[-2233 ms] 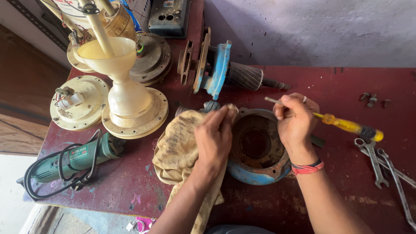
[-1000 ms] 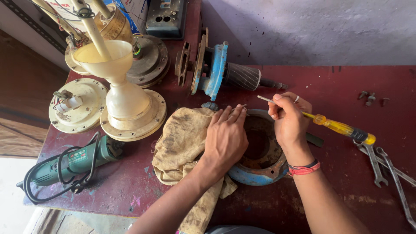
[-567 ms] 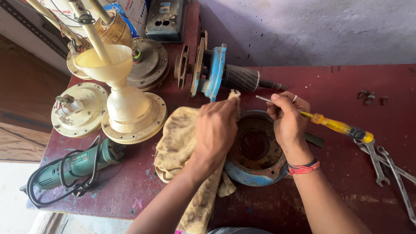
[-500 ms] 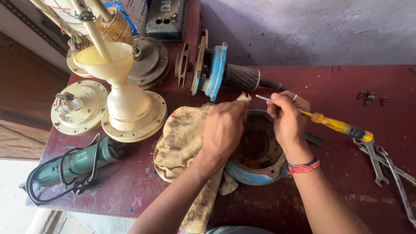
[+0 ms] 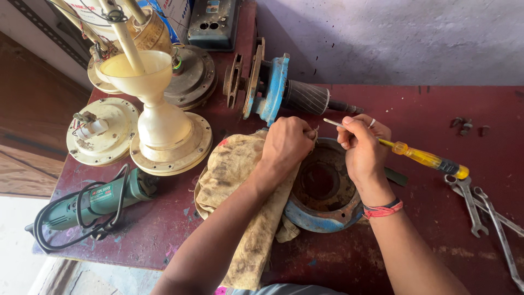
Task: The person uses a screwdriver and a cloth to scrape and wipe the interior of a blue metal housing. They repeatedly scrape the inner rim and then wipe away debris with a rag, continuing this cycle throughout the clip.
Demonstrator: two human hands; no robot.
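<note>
A round blue motor housing (image 5: 326,214) with a rusty inside lies on the dark red table (image 5: 436,240). My left hand (image 5: 286,142) presses a dirty tan rag (image 5: 232,175) against the housing's far left rim, its fingers closed on the cloth. My right hand (image 5: 363,150) rests on the housing's right rim and grips a yellow-handled screwdriver (image 5: 420,158). The screwdriver's thin metal tip points left, toward my left hand.
A blue motor rotor with shaft (image 5: 284,93) lies behind the housing. Cream ceiling-fan parts (image 5: 164,131) stand at the left. A green angle grinder (image 5: 93,202) with coiled cord lies near the front left edge. Spanners (image 5: 480,205) and small screws (image 5: 464,124) are at the right.
My left hand has slid with the rag over the housing's left rim, back and forth, ending at the far rim. My right hand has stayed put with the screwdriver.
</note>
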